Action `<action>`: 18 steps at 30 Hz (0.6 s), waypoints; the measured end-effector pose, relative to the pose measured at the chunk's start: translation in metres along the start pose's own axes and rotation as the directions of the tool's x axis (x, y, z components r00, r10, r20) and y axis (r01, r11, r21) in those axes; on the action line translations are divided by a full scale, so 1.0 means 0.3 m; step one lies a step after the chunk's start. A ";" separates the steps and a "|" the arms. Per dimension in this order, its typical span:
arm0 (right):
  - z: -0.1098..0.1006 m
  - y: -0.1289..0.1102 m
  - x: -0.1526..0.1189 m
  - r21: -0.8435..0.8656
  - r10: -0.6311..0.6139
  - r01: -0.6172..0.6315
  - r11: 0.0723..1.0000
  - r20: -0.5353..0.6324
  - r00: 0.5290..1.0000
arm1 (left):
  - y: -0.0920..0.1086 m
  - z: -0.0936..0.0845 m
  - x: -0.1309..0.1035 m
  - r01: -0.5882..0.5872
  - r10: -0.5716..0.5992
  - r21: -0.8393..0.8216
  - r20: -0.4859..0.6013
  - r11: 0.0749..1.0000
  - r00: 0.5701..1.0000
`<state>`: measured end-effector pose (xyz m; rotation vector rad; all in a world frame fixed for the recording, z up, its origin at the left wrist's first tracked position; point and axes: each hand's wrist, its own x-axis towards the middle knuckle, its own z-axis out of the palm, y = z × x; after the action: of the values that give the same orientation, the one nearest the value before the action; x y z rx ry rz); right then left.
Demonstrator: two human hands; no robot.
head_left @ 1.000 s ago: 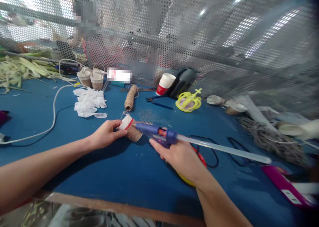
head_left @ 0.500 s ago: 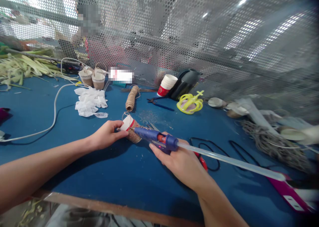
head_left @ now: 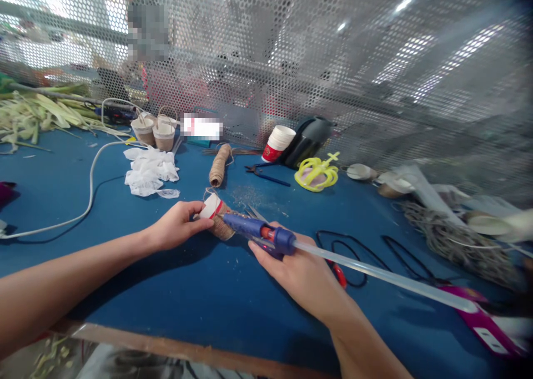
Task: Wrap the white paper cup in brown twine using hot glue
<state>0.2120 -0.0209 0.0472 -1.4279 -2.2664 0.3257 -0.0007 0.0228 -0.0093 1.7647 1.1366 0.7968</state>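
Observation:
My left hand (head_left: pixel 182 223) pinches the white rim end of a paper cup (head_left: pixel 211 205), which lies tilted over the blue table. Brown twine (head_left: pixel 224 229) wraps the cup's lower part, and a red band shows between. My right hand (head_left: pixel 303 279) grips a blue hot glue gun (head_left: pixel 250 225), its nozzle at the twine-covered side of the cup; whether it touches I cannot tell. A long translucent glue stick (head_left: pixel 387 276) sticks out of the gun's back. Behind the gun, scissors (head_left: pixel 255 212) with red handles are partly hidden. A roll of twine (head_left: pixel 220 165) lies beyond the cup.
White gloves (head_left: pixel 152 171) and two twine-wrapped cups (head_left: pixel 164 133) stand back left, near a white cable (head_left: pixel 92 182). Farther right are pliers (head_left: pixel 270 176), stacked paper cups (head_left: pixel 278 143), a yellow crown-shaped piece (head_left: pixel 316 173) and grey cord (head_left: pixel 453 235). A perforated metal screen (head_left: pixel 250 51) rises behind.
Both hands stay nearly in place. The glue gun has shifted very slightly against the cup, and a little more of the scissors' blades shows behind it.

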 end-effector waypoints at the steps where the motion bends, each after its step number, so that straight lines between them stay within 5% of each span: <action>1: 0.001 0.001 -0.001 0.003 -0.002 0.002 1.000 0.005 1.000 | 0.000 0.000 0.000 0.000 0.000 0.004 0.000 1.000 1.000; 18: -0.017 0.002 0.005 -0.100 -0.070 0.072 0.992 0.019 0.997 | 0.006 -0.014 -0.001 -0.072 0.070 0.070 0.040 0.995 0.997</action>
<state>0.2143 -0.0197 0.0518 -1.3937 -2.3695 0.2038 -0.0039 0.0234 -0.0060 1.8804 1.0949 0.7706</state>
